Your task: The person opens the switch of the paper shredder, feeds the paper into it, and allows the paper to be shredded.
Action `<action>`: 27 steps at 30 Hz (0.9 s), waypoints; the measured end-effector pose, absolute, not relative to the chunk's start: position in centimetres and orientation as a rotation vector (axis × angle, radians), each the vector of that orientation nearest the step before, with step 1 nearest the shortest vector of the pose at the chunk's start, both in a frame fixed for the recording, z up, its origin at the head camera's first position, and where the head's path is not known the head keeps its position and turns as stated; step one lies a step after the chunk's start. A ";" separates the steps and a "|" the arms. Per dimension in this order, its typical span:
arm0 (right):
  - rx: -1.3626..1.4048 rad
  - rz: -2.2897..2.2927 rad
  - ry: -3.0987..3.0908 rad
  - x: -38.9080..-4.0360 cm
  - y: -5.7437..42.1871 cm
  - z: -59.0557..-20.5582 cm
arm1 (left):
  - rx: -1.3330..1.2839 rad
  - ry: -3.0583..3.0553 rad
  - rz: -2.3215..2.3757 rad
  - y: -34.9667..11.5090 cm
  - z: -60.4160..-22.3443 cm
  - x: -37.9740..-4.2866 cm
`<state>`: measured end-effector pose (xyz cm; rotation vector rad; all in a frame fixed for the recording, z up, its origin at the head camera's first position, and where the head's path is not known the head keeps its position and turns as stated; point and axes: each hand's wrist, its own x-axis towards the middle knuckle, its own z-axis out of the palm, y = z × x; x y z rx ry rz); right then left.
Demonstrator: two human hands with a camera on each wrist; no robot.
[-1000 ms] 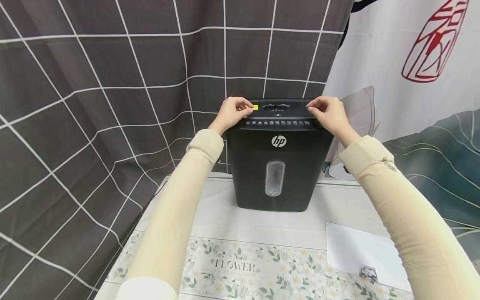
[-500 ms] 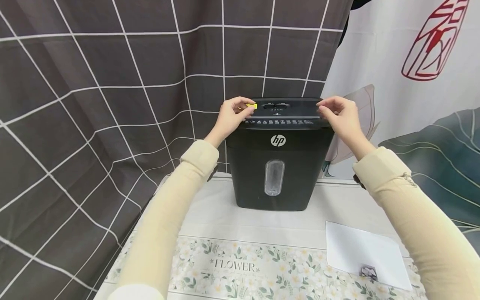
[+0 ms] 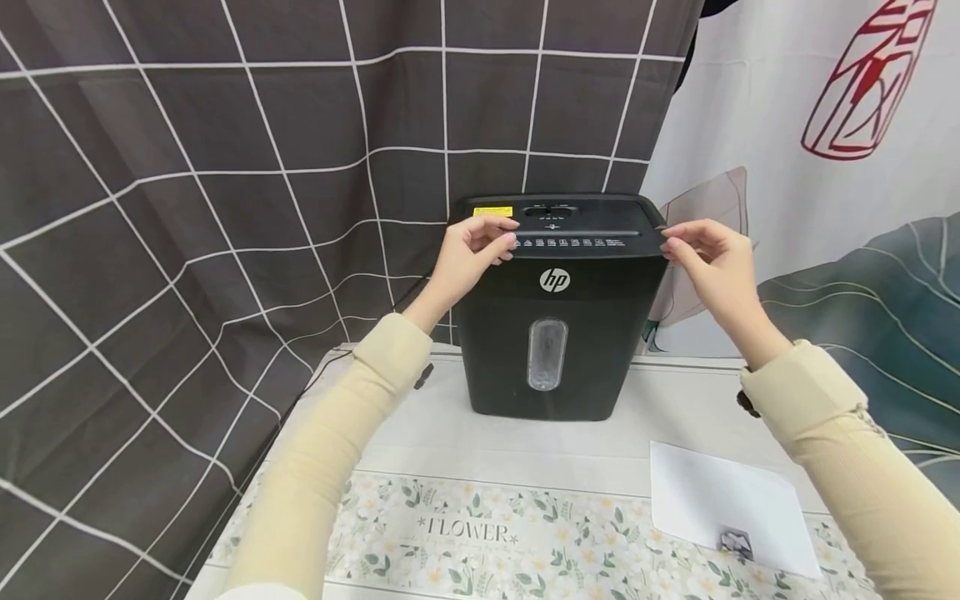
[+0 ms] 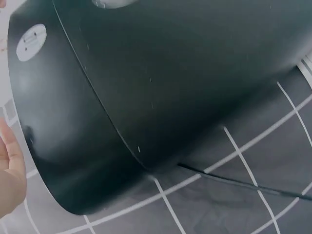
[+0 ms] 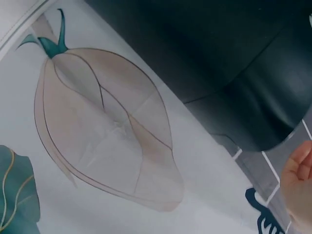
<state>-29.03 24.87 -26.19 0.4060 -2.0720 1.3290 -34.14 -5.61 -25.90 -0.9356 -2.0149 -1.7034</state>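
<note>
A black HP paper shredder (image 3: pixel 498 333) stands upright on the table, with a clear window in its front and a slot across its lid. My left hand (image 3: pixel 468 258) hovers over the front left edge of the lid, fingers loosely bent and nothing between them. Beside the lid's right edge is my right hand (image 3: pixel 716 262), relaxed, thumb and forefinger close together without anything seen in them. Whether either hand touches the shredder cannot be told. The left wrist view shows part of the left hand (image 4: pixel 10 170) near the lid; the right wrist view shows the right hand (image 5: pixel 297 192) apart from it.
A white sheet of paper (image 3: pixel 712 483) lies at the right on the flower-print tablecloth (image 3: pixel 442 567), with a small dark patterned patch (image 3: pixel 735 543) on it. A black cord (image 3: pixel 322 375) runs along the left. A dark checked curtain (image 3: pixel 300 108) hangs behind.
Both hands have come toward the front of the shredder's lid. The right hand has also moved right, off the lid, and the yellow label now shows more fully.
</note>
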 end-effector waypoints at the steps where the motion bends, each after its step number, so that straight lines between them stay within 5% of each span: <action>1: 0.404 1.328 -2.072 -28.6 25.1 -26.3 | -0.944 -2.017 -1.704 -5.4 -26.1 -33.7; 27: 0.179 1.265 -2.121 -22.4 32.2 -38.7 | -0.929 -2.068 -2.026 1.6 -39.9 -25.9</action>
